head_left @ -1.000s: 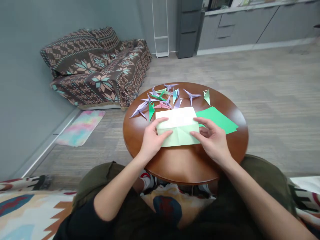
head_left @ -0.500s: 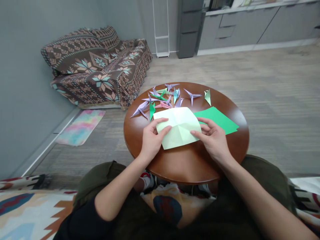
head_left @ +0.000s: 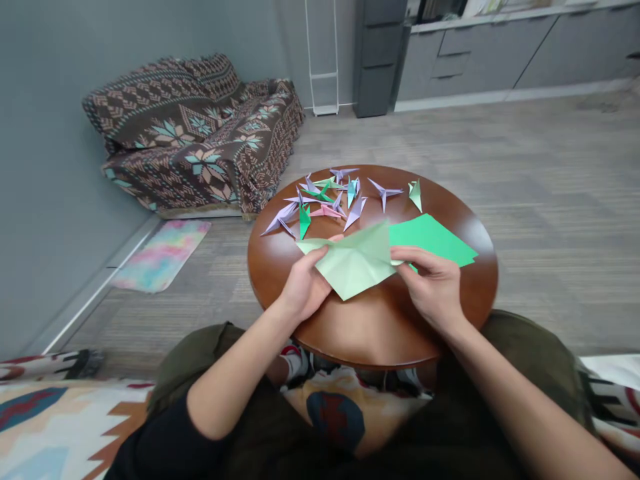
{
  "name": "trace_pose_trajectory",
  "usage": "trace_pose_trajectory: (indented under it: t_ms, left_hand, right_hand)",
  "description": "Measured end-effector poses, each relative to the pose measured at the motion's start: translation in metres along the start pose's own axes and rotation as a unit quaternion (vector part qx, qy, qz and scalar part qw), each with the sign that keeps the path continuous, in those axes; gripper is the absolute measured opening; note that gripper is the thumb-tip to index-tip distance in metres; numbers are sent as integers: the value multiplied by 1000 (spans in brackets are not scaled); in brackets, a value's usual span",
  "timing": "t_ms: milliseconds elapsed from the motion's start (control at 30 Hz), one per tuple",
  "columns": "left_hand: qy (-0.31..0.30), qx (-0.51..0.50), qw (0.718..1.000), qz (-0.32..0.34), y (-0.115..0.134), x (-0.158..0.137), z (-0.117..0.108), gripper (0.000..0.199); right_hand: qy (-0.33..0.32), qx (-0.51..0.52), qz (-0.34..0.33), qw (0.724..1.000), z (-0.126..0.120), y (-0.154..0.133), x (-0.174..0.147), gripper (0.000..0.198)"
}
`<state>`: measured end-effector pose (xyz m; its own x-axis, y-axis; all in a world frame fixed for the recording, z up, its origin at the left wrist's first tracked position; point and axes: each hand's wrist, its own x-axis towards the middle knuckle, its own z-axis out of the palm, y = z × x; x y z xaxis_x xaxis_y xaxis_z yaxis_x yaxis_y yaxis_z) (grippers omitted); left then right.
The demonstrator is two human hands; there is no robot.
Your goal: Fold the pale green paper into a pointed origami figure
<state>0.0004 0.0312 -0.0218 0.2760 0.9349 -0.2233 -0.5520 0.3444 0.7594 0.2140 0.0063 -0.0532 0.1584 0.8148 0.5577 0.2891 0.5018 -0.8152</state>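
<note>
A pale green sheet of paper [head_left: 353,260], creased through its middle, is held up over the near half of the round table. My left hand [head_left: 306,283] grips its left side, thumb on top and fingers underneath. At the right edge, my right hand [head_left: 431,280] pinches the paper between thumb and fingers. Just beyond the right hand lies a stack of bright green paper [head_left: 435,240]. Folded paper cranes in purple, green, pink and blue sit past the sheet, among them a purple crane [head_left: 385,192] and a pale green crane [head_left: 415,195].
The round brown wooden table [head_left: 370,333] stands right before my knees. A sofa [head_left: 195,140] with a patterned cover is at the back left, near a pastel mat [head_left: 163,255] on the floor. Grey cabinets [head_left: 480,60] line the far wall.
The sheet has been turned so that a corner points toward me, and its edges bend upward. My left hand has shifted beneath it; my right hand now pinches its right edge.
</note>
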Motion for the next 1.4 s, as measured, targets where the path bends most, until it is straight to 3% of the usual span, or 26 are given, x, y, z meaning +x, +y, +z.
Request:
trace_pose_trajectory:
  t_ms: [133, 267, 367, 467, 567, 667, 767, 900, 1033, 1267, 1400]
  left_hand:
    - [-71, -100, 988, -94, 4, -7, 5, 57]
    - [-61, -112, 982, -139, 8, -10, 6, 88]
    - [-9, -84, 988, -126, 9, -10, 5, 67]
    - [17, -47, 994, -99, 7, -8, 6, 35]
    - [47, -22, 997, -65, 2, -5, 5, 30]
    - [77, 1, 997, 12, -3, -2, 4, 29]
    - [66, 35, 994, 81, -8, 0, 2, 32]
    - [17, 109, 987, 119, -18, -5, 1, 37]
    - [-26, 64, 994, 82, -23, -14, 10, 34]
    - [-33, -41, 997, -48, -9, -22, 21, 40]
    - [-54, -76, 992, -80, -2, -23, 20, 46]
  right_hand:
    - [-42, -86, -118, 988, -2, 0, 2, 30]
    - [-63, -197, -225, 952, -3, 6, 3, 29]
    - [-80, -240, -261, 932, -3, 5, 3, 29]
    - [-92, -256, -264, 926, -2, 3, 3, 30]
    - [-114, -256, -200, 939, -1, -1, 2, 33]
    - [-145, -292, -136, 935, 2, -12, -1, 54]
    - [-149, -327, -215, 908, 7, -28, -8, 68]
    - [-147, -331, -326, 873, 18, -42, -18, 49]
    - [-170, -294, -356, 871, 25, -37, -20, 41]
    - [-177, -236, -344, 892, 24, -23, -18, 49]
    - [-212, -243, -327, 889, 24, -23, -18, 50]
